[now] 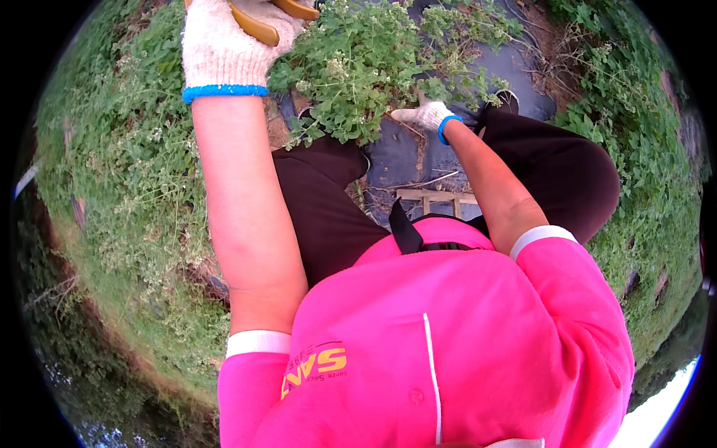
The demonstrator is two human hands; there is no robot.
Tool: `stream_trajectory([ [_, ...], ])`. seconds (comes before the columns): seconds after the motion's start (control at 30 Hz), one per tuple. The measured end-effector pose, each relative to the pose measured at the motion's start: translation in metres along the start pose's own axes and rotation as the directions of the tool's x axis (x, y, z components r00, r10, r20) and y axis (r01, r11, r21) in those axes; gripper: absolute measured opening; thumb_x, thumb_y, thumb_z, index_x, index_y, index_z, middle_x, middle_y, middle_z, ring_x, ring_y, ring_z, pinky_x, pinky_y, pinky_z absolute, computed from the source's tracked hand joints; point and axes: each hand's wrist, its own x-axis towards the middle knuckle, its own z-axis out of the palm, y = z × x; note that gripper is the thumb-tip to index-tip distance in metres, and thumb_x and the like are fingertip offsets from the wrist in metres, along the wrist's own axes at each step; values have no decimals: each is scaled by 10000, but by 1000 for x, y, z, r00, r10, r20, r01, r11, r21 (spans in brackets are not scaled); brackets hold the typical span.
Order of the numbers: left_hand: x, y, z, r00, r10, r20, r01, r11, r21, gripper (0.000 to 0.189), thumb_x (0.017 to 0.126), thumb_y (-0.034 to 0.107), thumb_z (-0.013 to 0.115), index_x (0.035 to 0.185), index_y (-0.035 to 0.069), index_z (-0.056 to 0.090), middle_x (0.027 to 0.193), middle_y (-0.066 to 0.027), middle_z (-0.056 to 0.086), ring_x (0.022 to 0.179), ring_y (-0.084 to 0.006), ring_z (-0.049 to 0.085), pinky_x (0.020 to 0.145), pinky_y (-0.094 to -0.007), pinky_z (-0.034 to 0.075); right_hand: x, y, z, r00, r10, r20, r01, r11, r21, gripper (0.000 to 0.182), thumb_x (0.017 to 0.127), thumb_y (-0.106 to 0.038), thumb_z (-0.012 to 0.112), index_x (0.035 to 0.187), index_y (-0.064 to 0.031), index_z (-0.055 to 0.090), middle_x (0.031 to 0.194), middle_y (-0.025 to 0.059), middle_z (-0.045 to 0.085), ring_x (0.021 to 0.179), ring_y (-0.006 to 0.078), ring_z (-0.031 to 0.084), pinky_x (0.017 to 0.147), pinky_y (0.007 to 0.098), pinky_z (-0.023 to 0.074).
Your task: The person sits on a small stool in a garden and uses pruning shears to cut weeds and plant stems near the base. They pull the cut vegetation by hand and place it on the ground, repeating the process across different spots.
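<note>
My left hand (238, 50), in a white knit glove with a blue cuff, is raised at the top edge. It grips a hand tool with curved orange-brown handles (255, 25), which looks like pruning shears; the working end is out of view. Lower down and farther from the camera, my right hand (432, 116) wears a matching glove. It reaches to the base of a leafy green plant (350, 73) with small pale flower clusters. Thumb and a finger are spread apart there, with nothing visible between them; leaves partly cover the fingertips.
Dark plastic ground sheet (392, 157) lies beneath the plant, with dry stems on it. A wooden frame (437, 196), perhaps a low stool, shows between my legs. Dense greenery (140, 168) grows on the left, and more foliage (622, 123) on the right.
</note>
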Motion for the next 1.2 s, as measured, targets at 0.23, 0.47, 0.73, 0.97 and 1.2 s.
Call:
stream_trajectory([
  [0.23, 8, -6, -4, 1000, -20, 0, 20, 1000, -5, 224, 939, 228, 570, 794, 68, 509, 591, 15, 447, 503, -110, 434, 649, -312, 511, -11, -28, -35, 968, 44, -246, -46, 999, -1, 961, 648, -696, 658, 1270, 27, 531, 1085, 256, 635, 1038, 375, 606, 909, 422, 473],
  [0.47, 5, -10, 0, 999, -29, 22, 29, 999, -21, 227, 940, 225, 567, 791, 64, 508, 591, 9, 449, 501, -113, 433, 642, -312, 507, -5, -33, -23, 988, -14, -151, -33, 954, -299, 459, 758, -469, 648, 904, -38, 706, 917, 231, 667, 874, 365, 652, 790, 443, 522],
  [0.73, 3, 6, -8, 990, -89, 107, 96, 993, -62, 220, 938, 223, 570, 801, 64, 502, 599, 10, 442, 511, -115, 436, 661, -320, 509, 10, -11, -23, 960, 21, -281, 128, 855, 503, 254, 809, -209, 648, 969, -18, 691, 790, 144, 693, 656, 234, 680, 639, 352, 544],
  [0.97, 6, 2, -5, 998, -42, 53, 42, 999, -1, 215, 936, 224, 572, 805, 66, 506, 606, 9, 445, 511, -122, 440, 681, -339, 523, -5, -7, -82, 946, 256, -197, 32, 534, 845, 226, 849, -123, 677, 1034, 5, 660, 766, 77, 670, 577, 124, 621, 492, 249, 514],
  [1.2, 9, -1, -7, 999, -32, 34, 32, 999, -1, 213, 935, 218, 572, 804, 68, 500, 615, 10, 442, 516, -122, 440, 674, -332, 516, -21, -22, -133, 966, 231, -114, -10, 474, 880, 288, 851, -130, 694, 1084, 23, 623, 800, 68, 649, 572, 112, 586, 472, 229, 474],
])
